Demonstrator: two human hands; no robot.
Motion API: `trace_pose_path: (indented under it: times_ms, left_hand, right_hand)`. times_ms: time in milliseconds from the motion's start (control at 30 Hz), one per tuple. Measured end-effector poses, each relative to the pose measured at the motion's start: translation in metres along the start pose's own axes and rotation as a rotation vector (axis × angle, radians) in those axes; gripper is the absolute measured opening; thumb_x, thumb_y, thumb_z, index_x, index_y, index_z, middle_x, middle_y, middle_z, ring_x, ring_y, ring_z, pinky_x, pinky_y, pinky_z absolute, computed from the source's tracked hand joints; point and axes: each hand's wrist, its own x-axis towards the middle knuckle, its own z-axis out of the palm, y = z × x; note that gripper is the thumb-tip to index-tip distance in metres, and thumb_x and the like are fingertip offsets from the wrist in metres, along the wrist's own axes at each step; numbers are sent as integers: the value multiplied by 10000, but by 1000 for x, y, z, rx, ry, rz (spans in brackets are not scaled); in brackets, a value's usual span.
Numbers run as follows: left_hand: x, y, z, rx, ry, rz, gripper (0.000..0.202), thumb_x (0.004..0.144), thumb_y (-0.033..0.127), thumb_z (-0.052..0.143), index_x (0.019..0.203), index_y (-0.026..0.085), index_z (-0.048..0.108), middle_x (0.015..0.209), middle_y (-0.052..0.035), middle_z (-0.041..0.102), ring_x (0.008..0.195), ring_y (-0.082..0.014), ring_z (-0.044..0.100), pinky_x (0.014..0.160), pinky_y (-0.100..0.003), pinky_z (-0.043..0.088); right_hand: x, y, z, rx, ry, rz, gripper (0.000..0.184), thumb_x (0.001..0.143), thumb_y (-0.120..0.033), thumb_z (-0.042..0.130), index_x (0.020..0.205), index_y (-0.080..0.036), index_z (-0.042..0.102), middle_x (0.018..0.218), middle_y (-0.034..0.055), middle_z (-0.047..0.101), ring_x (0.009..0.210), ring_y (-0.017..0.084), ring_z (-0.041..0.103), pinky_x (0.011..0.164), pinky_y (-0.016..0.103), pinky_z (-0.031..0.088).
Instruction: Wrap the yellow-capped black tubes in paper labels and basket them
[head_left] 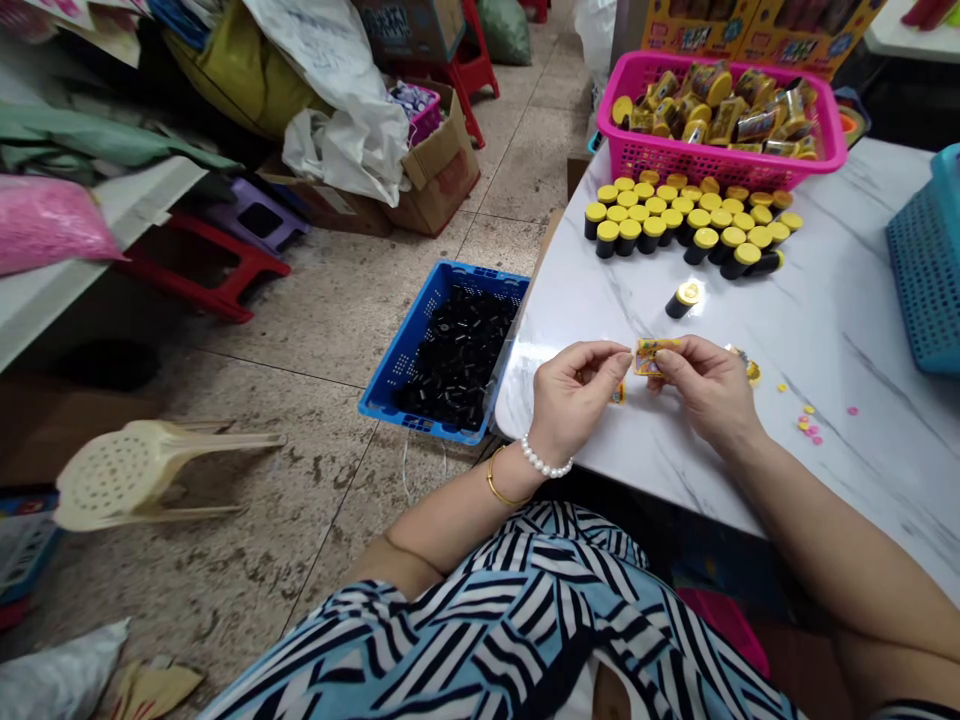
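Yellow sticker [646, 358] pinched between thumb and fingers of right hand [709, 385], above white table [862, 300]. Left hand [574, 395] just beside it, thumb and forefinger nearly together; can't tell if gripping anything. Lone bottle [681, 304] just beyond, then yellow-capped bottles [699, 218], pink basket [675, 160] behind. Blue crate [405, 345] on floor, left, holds black pieces [457, 350].

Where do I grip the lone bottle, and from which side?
Probably grip the lone bottle by its black body, just under the yellow cap, coming from the left. It looks upright, so its round sides suit a pinch; the other bottles stand beyond it and the right hand is on its near side.
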Motion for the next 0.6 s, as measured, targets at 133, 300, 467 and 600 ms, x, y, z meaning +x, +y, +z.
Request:
trace_pose_path:
  times_ms: [133,300,467,600]
  left_hand:
    - [1,-3,-2,55,4,85,187,896,348,796,947,171,831,870,-68,761,740,-123,665,668,-254,536]
    - [0,-12,-2,96,-5,114,152,824,307,855,921,190,847,833,-46,713,714,-109,631,633,-238,526]
    - [2,-3,-6,93,17,41,124,781,304,878,829,196,843,866,-52,730,714,-110,631,622,-234,524]
    - [5,4,-14,94,10,-14,101,784,280,863,775,184,834,858,-73,767,780,-144,681,715,-269,554]
  right_hand:
    - [-1,-3,4,-49,-7,-31,259,838,-463,844,872,-219,766,744,-6,745,619,132,670,634,290,573]
    - [-6,3,8,-144,-46,-116,238,881,-460,804,892,-227,757,757,-2,734,666,143,664,654,296,553]
    - [-8,0,3,-461,-62,-307,242,957,-472,706,882,-248,758,781,29,714,712,178,644,692,346,542]
    - [18,-15,-15,-740,65,-531,232,940,-437,709,1109,-287,762,1187,100,738,1138,298,673,1014,490,553]
